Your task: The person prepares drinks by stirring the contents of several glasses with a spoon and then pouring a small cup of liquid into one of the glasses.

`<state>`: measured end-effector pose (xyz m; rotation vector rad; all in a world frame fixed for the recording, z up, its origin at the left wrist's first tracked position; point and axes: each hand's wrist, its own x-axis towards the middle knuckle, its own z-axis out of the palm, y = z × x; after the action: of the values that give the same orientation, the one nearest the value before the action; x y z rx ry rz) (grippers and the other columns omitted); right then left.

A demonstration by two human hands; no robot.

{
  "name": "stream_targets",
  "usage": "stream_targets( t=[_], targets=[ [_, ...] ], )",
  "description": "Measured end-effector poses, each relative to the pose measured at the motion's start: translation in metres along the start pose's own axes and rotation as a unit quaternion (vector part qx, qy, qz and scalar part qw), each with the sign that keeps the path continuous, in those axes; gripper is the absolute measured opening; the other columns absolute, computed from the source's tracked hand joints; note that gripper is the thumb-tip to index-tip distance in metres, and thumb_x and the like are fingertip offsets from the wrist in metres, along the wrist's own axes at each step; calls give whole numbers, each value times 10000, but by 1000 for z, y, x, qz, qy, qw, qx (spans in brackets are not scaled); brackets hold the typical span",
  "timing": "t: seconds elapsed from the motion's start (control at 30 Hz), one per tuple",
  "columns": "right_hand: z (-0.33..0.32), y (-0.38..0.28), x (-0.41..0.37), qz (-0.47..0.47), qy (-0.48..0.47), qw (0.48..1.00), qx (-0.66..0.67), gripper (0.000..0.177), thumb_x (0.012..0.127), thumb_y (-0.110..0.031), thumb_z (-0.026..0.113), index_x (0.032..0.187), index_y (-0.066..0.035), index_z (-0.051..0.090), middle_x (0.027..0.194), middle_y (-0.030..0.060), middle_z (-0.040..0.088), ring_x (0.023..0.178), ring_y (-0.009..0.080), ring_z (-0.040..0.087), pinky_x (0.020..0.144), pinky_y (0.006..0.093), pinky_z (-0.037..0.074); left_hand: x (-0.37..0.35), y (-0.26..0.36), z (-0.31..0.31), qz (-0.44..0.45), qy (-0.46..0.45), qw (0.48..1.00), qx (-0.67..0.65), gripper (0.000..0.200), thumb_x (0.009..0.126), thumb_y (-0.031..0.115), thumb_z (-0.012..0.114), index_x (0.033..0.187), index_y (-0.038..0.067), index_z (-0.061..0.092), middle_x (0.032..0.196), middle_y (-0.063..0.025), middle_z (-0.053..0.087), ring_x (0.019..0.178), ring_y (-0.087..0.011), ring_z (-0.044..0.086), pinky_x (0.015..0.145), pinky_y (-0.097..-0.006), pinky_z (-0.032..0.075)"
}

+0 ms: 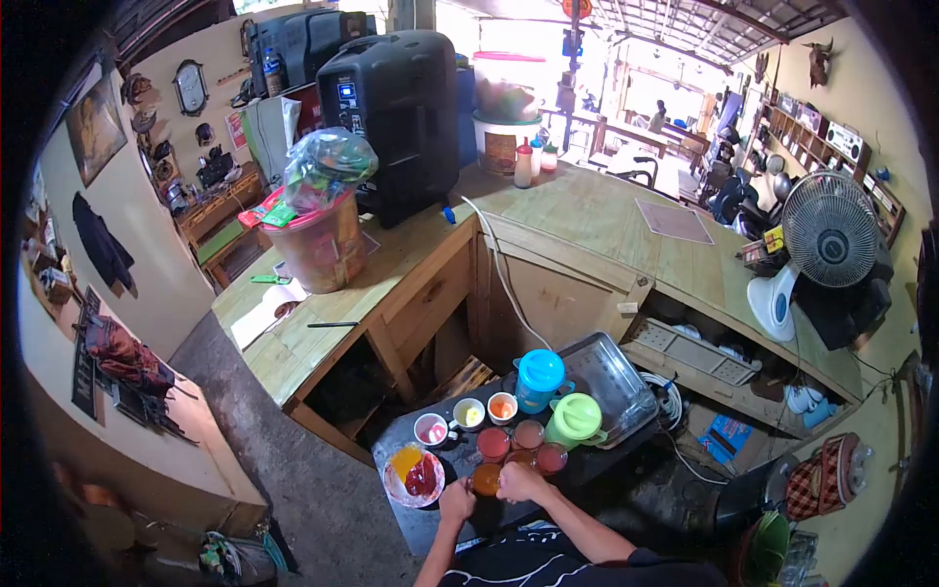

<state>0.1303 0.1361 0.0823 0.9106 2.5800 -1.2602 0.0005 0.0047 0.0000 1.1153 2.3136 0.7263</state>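
My left hand (457,502) is closed against the left side of a glass of orange-brown liquid (486,479). At the same glass's right rim, my right hand (523,483) is curled into a fist; whatever it grips is hidden by the fingers. Just beyond stand several glasses of reddish liquid (493,444). A plate (395,488) with yellow and red jelly-like pieces lies left of my left hand. Behind it are a white cup with pink contents (430,428), a cup with yellow contents (469,414) and a cup with orange contents (502,408).
A blue lidded pitcher (541,380), a green lidded pitcher (576,419) and a metal tray (626,391) occupy the dark table's far right. Beyond, a wooden counter (577,210) carries a speaker (391,127), a pink bucket (318,245), sauce bottles (523,164) and a fan (829,235).
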Motion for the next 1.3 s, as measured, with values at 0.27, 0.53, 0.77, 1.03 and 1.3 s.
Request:
stream_targets(
  t=[0.27,0.53,0.77,1.03,1.3],
  targets=[
    [1,-2,-2,-15,184,982,-29,184,689,-135,676,610,2,582,580,107,633,521,200,631,524,339,491,-2,5,-2,-3,3,1000,12,210,880,210,470,857,63,618,806,-226,626,789,-418,604,677,-508,466],
    [5,2,-5,27,-36,975,218,182,675,-146,696,621,-9,588,626,149,629,581,283,640,557,392,492,-3,0,3,13,12,1000,14,195,866,192,478,857,48,609,806,-232,620,789,-426,597,676,-510,461],
    [15,21,4,-52,98,991,-69,188,706,-121,680,604,-19,560,589,90,623,512,191,616,506,334,474,-2,1,1,22,16,1000,-6,180,843,177,485,870,56,615,806,-231,621,790,-419,601,682,-504,465],
    [7,1,-4,-17,129,991,35,222,661,-192,707,663,-19,568,647,129,631,631,263,642,567,368,487,-1,5,-2,-5,5,1000,-10,195,835,181,475,863,65,630,805,-234,619,791,-420,598,690,-501,462],
    [7,6,-4,23,-101,980,168,170,660,-150,688,670,-23,575,669,149,633,659,295,642,580,392,489,-2,4,-2,13,0,1000,-16,208,846,192,477,866,54,631,815,-236,618,798,-422,597,693,-498,464]
  ],
)
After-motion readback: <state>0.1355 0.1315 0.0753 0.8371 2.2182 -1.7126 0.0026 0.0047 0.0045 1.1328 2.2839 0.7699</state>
